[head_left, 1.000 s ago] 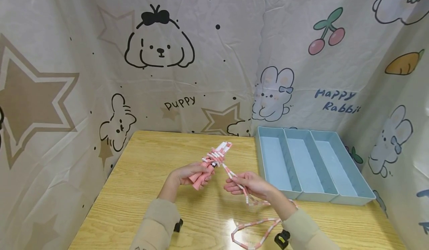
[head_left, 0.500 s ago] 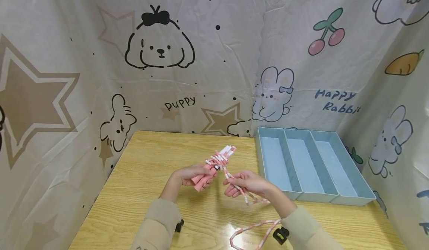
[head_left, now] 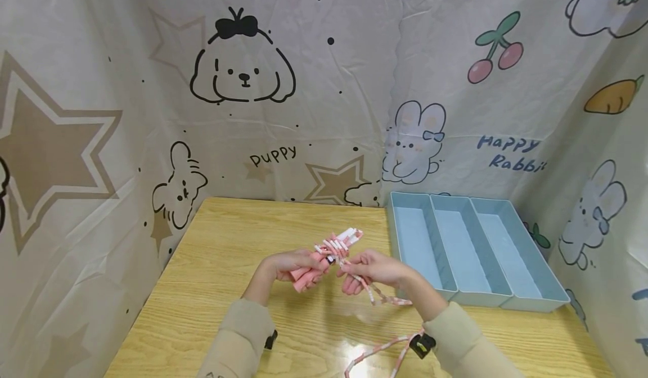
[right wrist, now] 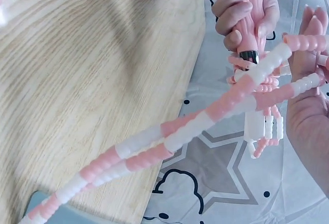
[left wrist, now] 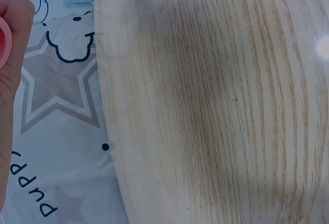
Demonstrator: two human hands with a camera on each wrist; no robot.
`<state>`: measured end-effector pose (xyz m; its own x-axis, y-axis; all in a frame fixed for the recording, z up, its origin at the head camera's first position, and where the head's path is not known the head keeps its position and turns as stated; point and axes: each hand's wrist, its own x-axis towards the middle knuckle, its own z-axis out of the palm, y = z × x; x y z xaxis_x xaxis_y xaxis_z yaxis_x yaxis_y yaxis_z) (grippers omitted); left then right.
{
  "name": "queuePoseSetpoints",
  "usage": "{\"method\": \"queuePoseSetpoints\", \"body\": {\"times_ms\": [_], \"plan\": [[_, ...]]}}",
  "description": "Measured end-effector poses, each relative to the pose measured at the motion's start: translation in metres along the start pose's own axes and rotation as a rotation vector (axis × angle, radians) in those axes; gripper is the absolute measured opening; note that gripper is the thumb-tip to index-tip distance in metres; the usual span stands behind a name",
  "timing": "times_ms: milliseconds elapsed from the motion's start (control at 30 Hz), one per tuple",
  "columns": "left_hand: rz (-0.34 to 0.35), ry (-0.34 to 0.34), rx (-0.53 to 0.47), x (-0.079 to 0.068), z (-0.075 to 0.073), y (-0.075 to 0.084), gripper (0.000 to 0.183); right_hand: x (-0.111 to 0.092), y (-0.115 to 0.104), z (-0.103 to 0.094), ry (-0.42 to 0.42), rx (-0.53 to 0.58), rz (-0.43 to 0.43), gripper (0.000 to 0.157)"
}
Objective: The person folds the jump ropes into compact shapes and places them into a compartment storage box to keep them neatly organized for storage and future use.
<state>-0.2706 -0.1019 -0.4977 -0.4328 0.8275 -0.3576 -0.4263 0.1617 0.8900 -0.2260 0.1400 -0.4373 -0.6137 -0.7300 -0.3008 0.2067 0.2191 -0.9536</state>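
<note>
A skipping rope with pink and white beads is bundled over the table, its beaded cord (head_left: 335, 247) wound around the folded strands. My left hand (head_left: 293, 264) grips both pink handles (head_left: 306, 278) together; the right wrist view shows its fingers (right wrist: 231, 16) curled round them. Close by on the right, my right hand (head_left: 377, 269) pinches the cord just beyond the wraps. Two loose beaded strands (right wrist: 190, 131) run down from that hand. In the left wrist view only part of the left hand (left wrist: 18, 13) and a handle's end (left wrist: 4, 41) show at the edge.
A light blue tray with three compartments (head_left: 473, 293) stands at the table's right back. The loose loop of the cord (head_left: 374, 351) lies on the wooden table (head_left: 228, 310) near the front. Printed cloth (head_left: 324, 113) hangs behind and at both sides.
The left hand has shifted slightly right with the handles, and the bundle's tip has moved right and nearer to me. The right hand's fingers have come closer to the wraps.
</note>
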Motion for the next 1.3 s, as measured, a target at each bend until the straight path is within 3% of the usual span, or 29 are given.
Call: {"method": "queuePoseSetpoints", "body": {"times_ms": [467, 733, 900, 1167, 1300], "plan": [[-0.052, -0.037, 0.017, -0.003, 0.003, 0.001, 0.013, 0.003, -0.005, -0.007, -0.026, -0.011, -0.030, 0.036], [-0.070, -0.073, 0.025, -0.002, 0.003, 0.000, 0.010, 0.003, -0.010, -0.008, 0.026, -0.030, -0.006, 0.025], [-0.083, -0.088, 0.024, -0.002, 0.003, 0.000, 0.010, 0.002, -0.015, -0.008, 0.050, -0.060, 0.010, 0.026], [-0.121, -0.078, 0.066, -0.005, 0.007, 0.003, 0.013, -0.001, -0.022, -0.009, 0.138, -0.239, 0.037, 0.038], [-0.135, -0.075, 0.088, -0.005, 0.009, 0.004, 0.013, -0.002, -0.026, -0.009, 0.179, -0.307, 0.022, 0.037]]}}
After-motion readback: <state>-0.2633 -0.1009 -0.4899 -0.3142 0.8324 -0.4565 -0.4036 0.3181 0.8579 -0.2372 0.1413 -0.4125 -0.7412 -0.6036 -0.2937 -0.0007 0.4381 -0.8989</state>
